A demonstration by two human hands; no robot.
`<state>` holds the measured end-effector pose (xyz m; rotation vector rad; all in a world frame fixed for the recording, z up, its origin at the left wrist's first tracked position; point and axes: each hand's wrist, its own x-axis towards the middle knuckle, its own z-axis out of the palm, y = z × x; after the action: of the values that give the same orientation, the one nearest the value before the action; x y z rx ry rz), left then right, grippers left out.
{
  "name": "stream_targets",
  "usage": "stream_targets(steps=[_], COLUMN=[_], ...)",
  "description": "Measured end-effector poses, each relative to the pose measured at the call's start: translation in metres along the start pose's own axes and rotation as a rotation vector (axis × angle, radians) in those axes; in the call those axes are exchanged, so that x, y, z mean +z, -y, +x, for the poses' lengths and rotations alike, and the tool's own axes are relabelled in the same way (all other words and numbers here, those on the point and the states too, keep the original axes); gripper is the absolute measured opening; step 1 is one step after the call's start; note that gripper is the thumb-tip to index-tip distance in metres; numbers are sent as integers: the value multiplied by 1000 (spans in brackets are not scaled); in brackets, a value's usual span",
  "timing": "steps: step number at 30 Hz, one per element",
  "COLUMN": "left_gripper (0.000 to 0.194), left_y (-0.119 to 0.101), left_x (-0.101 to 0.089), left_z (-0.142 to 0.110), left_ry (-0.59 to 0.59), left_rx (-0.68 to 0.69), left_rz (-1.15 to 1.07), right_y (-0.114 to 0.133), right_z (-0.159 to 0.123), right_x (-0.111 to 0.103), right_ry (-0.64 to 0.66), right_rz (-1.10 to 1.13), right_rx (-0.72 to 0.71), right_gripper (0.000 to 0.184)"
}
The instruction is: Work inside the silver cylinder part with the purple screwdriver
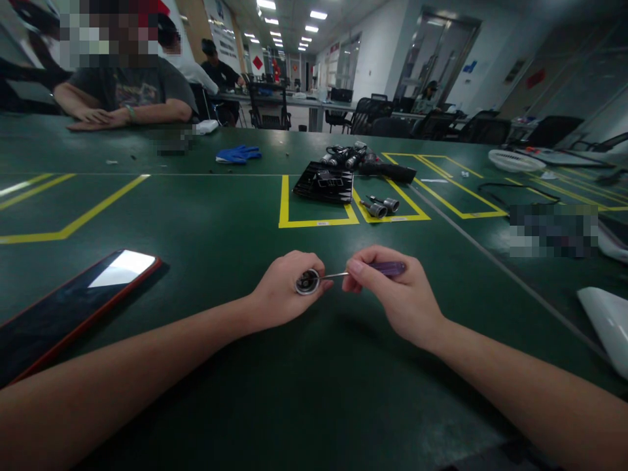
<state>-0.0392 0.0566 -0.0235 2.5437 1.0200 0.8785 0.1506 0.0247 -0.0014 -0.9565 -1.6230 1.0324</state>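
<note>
From the head camera, the step in hand looks like working a screwdriver (389,268) at a small fastening in the side of a round metal plug (307,282). The plug is up in the left hand (280,288), over the worktop (220,405), its open end turned towards the wearer. The next move probably calls for a steady plug and a well-seated tip while the handle turns; whether the tip has bitten is too small to tell.

The left grip is curled closed around the plug, the forearm slanting in from the lower left. The right hand (400,288) comes from the lower right, its grip closed on the screwdriver, thumb and fingers pinching near the front of the purple handle. The shaft lies nearly level, pointing left, its end at the plug's rim.
</note>
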Motion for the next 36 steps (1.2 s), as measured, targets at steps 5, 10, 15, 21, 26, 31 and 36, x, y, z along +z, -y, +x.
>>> stream_targets(steps=[5, 10, 15, 21, 26, 31, 36], left_gripper=[16, 14, 13, 14, 16, 13, 14], left_y=[3, 3, 1, 0, 3, 2, 1], left_x=[3, 2, 0, 1, 2, 1, 0], left_z=[0, 0, -1, 0, -1, -1, 0], left_ry=[-32, -12, 28, 10, -18, -7, -4], left_rx=[0, 31, 4, 17, 34, 65, 67], left_rz=[-6, -1, -7, -14, -25, -31, -27], right_y=[12, 12, 4, 5, 9, 6, -1], right_z=[-7, -7, -3, -5, -8, -7, -5], right_x=[1, 1, 1, 1, 0, 0, 1], right_ry=[64, 47, 7, 10, -15, 10, -9], right_rz=[-367, -340, -111, -75, -207, -141, 16], right_rx=[-335, -270, -8, -4, -196, -132, 11], right_gripper=[11, 13, 15, 15, 12, 12, 13])
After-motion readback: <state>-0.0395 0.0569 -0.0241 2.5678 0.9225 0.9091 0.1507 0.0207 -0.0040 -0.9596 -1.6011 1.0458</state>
